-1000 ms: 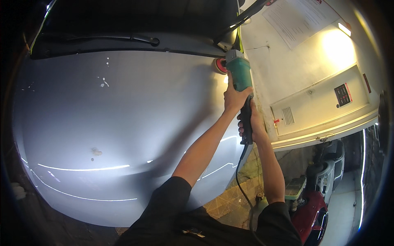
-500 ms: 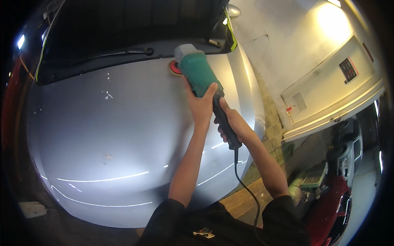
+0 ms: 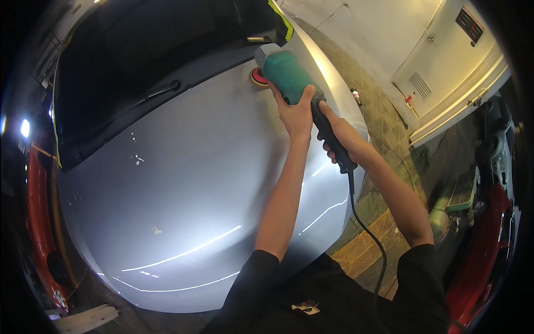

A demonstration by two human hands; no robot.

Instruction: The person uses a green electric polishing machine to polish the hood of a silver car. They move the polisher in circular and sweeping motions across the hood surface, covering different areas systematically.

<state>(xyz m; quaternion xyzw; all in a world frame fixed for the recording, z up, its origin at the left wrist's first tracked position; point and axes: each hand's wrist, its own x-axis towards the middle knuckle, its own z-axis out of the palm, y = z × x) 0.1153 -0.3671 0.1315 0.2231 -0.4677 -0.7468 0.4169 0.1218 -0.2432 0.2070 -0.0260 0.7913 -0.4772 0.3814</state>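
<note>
Two hands on the polisher [image 3: 285,69]

From where I stand, the left hand [image 3: 296,115] is gripping the green casing [image 3: 292,78], and the right hand [image 3: 349,136] is wrapped around the black handle [image 3: 346,162], cord [image 3: 352,185] trailing below. The red pad [image 3: 258,77] is at the far right of the hood [image 3: 183,183], near the windshield [image 3: 161,42].

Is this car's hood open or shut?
Shut: the silver hood lies down, with no raised gap showing along its rear edge, which meets the dark trim near the wiper.
</note>
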